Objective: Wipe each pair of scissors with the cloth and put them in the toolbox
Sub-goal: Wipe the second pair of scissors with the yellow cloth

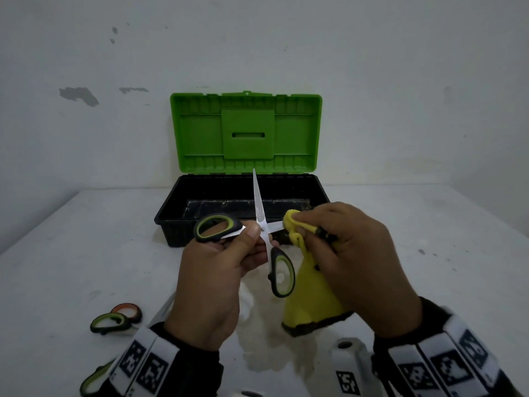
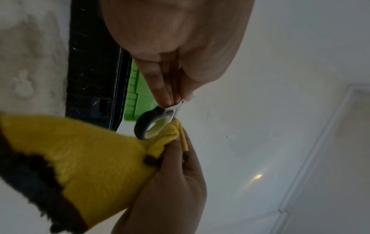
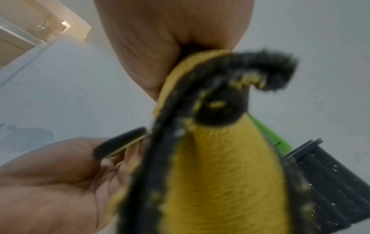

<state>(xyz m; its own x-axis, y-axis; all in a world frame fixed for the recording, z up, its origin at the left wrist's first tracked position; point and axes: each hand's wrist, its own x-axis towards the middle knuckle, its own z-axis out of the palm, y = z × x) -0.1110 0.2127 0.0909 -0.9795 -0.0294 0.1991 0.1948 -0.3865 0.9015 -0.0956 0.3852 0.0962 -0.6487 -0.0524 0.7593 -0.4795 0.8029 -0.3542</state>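
The left hand [image 1: 217, 270] pinches the open scissors [image 1: 262, 224] at the pivot, thumb on top and fingers beneath, so both blades and both handles stick out free of the grip. The right hand [image 1: 349, 247] is closed around a bunched yellow cloth [image 1: 309, 299], its fingertips pressing a fold of it over one blade; the rest of the cloth hangs down below that hand.

The pair is spread into a cross. One blade points up and away from the left hand toward the toolbox [image 1: 243, 213], its handle loop hanging down toward the person. The other blade runs sideways into the cloth, with its loop out past the left hand's far side. The uncovered long axis is therefore near upright, tipped slightly away.

My judgement of the risks: with only a pivot pinch, a firm pull of the cloth could swing the blades shut on the right fingertips, or twist the pair out of the grip. The bare tip could also catch the toolbox lid.

More scissors [image 1: 114, 319] lie on the surface [image 1: 71, 253] beside the left wrist, apparently not yet wiped
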